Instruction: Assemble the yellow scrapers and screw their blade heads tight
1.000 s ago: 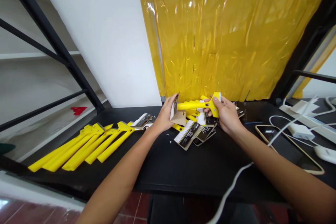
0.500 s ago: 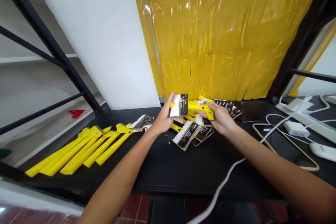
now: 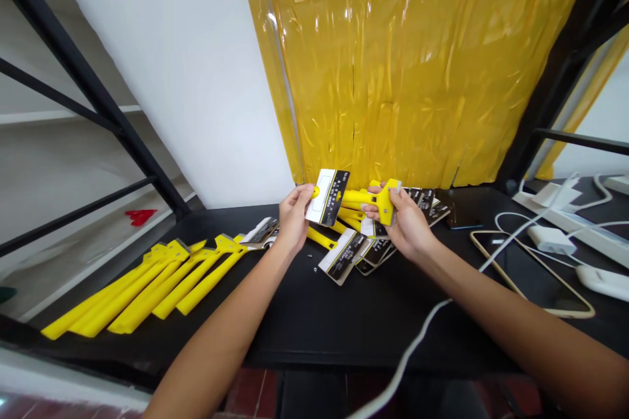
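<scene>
My left hand (image 3: 295,213) is closed, pinching the left edge of a white and black packaging card (image 3: 327,198). My right hand (image 3: 405,219) grips a yellow scraper (image 3: 386,201) by its wide head, with the handle pointing left toward the card. Part of the handle is hidden behind the card, and I cannot tell whether the two are joined. Below the hands lies a pile of more yellow scrapers (image 3: 322,237) and printed cards (image 3: 344,255). To the left, several yellow scrapers (image 3: 142,288) rest in a row on the black table (image 3: 314,327).
Another card (image 3: 259,232) lies by the row of scrapers. Tiny metal pieces (image 3: 315,269) sit before the pile. At right are a phone (image 3: 535,275), a white charger (image 3: 553,240) and a white cable (image 3: 422,334) crossing the front edge. A yellow plastic curtain (image 3: 417,65) hangs behind.
The card has tilted and moved slightly left, with my left fingers now pinching its edge instead of stretched up behind it. The scraper head has turned a little in my right hand.
</scene>
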### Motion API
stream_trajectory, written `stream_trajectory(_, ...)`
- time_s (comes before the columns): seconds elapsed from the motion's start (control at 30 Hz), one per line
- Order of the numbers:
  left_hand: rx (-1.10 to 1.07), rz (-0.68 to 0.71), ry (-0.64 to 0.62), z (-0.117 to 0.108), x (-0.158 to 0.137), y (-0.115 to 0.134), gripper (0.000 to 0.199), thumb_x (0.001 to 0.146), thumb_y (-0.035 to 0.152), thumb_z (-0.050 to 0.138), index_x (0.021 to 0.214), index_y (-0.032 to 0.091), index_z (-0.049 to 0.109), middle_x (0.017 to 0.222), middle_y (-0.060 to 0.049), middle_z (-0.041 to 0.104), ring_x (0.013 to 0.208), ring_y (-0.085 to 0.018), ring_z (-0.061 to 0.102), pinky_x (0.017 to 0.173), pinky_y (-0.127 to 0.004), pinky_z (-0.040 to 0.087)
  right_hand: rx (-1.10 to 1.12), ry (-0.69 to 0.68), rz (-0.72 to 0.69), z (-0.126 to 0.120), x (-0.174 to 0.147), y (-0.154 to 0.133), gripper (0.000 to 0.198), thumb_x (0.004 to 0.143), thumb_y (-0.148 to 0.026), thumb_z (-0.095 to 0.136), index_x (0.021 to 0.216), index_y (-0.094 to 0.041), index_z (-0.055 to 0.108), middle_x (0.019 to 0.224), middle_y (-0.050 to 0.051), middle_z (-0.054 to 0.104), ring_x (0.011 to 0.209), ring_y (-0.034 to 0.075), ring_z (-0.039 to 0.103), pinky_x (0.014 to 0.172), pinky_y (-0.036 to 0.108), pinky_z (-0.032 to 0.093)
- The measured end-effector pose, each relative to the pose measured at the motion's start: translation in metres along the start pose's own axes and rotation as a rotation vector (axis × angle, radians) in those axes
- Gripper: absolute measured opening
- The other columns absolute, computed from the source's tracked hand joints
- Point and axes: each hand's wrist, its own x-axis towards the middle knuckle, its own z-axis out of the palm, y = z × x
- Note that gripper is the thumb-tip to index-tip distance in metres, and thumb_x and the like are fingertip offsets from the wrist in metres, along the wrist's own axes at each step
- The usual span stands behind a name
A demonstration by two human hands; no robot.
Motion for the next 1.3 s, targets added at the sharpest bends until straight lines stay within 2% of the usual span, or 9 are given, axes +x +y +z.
stream_trajectory(0.17, -0.069, -0.094, -0.058, 0.005, -0.007, -0.002, 0.039, 0.066, 0.04, 0.09, 0.09, 0.015, 0.073, 0.078, -0.001, 0.072, 0.065, -0.012, 0.063, 0.069, -0.025, 0.05, 0.097, -0.055, 0.014, 0.006, -0.004, 0.001, 0.012, 0.098, -0.037, 0.053, 0.105, -0.027, 0.054, 0.117, 0.004, 0.07, 0.085, 0.019, 0.071, 0.066, 0.033, 0.061)
stream_trajectory(0.33, -0.111, -0.213, -0.22, 0.015, -0.022, -0.006, 0.038, 0.065, 0.029, 0.091, 0.096, 0.013, 0.076, 0.094, -0.007, 0.076, 0.085, -0.019, 0.069, 0.086, -0.033, 0.053, 0.054, -0.096, 0.03, 0.017, -0.012, 0.003, 0.023, 0.096, -0.043, 0.055, 0.116, -0.031, 0.059, 0.122, 0.002, 0.07, 0.102, 0.021, 0.069, 0.076, 0.034, 0.059)
stream_trajectory(0.43, -0.085, -0.253, -0.237, 0.021, -0.033, -0.01, 0.034, 0.065, 0.026, 0.091, 0.094, 0.016, 0.077, 0.1, -0.007, 0.077, 0.097, -0.021, 0.069, 0.097, -0.036, 0.05, -0.043, -0.089, -0.019, 0.02, -0.018, 0.007, 0.033, 0.093, -0.044, 0.06, 0.125, -0.037, 0.06, 0.126, -0.001, 0.069, 0.115, 0.021, 0.064, 0.084, 0.034, 0.058)
stream_trajectory(0.53, -0.082, -0.27, -0.263, 0.027, -0.041, -0.012, 0.036, 0.064, 0.026, 0.091, 0.097, 0.019, 0.078, 0.103, -0.006, 0.077, 0.102, -0.022, 0.069, 0.101, -0.038, 0.048, -0.131, -0.128, -0.032, 0.021, -0.023, 0.01, 0.042, 0.089, -0.045, 0.066, 0.13, -0.04, 0.061, 0.127, -0.001, 0.07, 0.119, 0.023, 0.063, 0.091, 0.035, 0.055)
stream_trajectory(0.7, -0.082, -0.279, -0.228, 0.027, -0.042, -0.01, 0.036, 0.063, 0.027, 0.092, 0.094, 0.019, 0.078, 0.101, -0.005, 0.077, 0.094, -0.021, 0.069, 0.094, -0.036, 0.052, -0.134, -0.19, 0.059, 0.021, -0.023, 0.009, 0.05, 0.089, -0.059, 0.061, 0.135, -0.042, 0.059, 0.131, -0.002, 0.069, 0.119, 0.024, 0.064, 0.092, 0.04, 0.055)
stream_trajectory(0.83, -0.127, -0.27, -0.197, 0.023, -0.035, -0.011, 0.035, 0.066, 0.028, 0.091, 0.096, 0.016, 0.078, 0.1, -0.006, 0.076, 0.094, -0.02, 0.07, 0.096, -0.036, 0.052, -0.109, -0.203, 0.042, 0.019, -0.017, 0.013, 0.053, 0.093, -0.07, 0.047, 0.134, -0.038, 0.061, 0.125, 0.002, 0.072, 0.117, 0.025, 0.065, 0.09, 0.042, 0.056)
stream_trajectory(1.0, -0.123, -0.287, -0.201, 0.021, -0.033, -0.014, 0.036, 0.068, 0.028, 0.09, 0.099, 0.013, 0.077, 0.1, -0.009, 0.077, 0.093, -0.021, 0.071, 0.095, -0.037, 0.053, -0.173, -0.182, 0.078, 0.013, -0.014, 0.018, 0.049, 0.086, -0.06, 0.068, 0.121, -0.025, 0.069, 0.112, 0.007, 0.076, 0.107, 0.024, 0.069, 0.085, 0.036, 0.057)
stream_trajectory(1.17, -0.127, -0.249, -0.174, 0.022, -0.034, -0.015, 0.036, 0.065, 0.023, 0.091, 0.097, 0.016, 0.077, 0.096, -0.005, 0.077, 0.089, -0.018, 0.07, 0.091, -0.034, 0.053, -0.168, -0.136, 0.105, 0.01, -0.013, 0.018, 0.058, 0.089, -0.07, 0.055, 0.108, -0.019, 0.075, 0.099, 0.011, 0.078, 0.098, 0.025, 0.073, 0.077, 0.035, 0.059)
stream_trajectory(1.3, -0.121, -0.229, -0.146, 0.022, -0.031, -0.012, 0.036, 0.063, 0.021, 0.091, 0.095, 0.016, 0.076, 0.092, -0.004, 0.077, 0.086, -0.017, 0.07, 0.089, -0.033, 0.053, -0.23, -0.144, 0.092, 0.007, -0.011, 0.017, 0.043, 0.075, -0.051, 0.082, 0.102, -0.018, 0.077, 0.093, 0.008, 0.079, 0.086, 0.022, 0.074, 0.075, 0.034, 0.058)
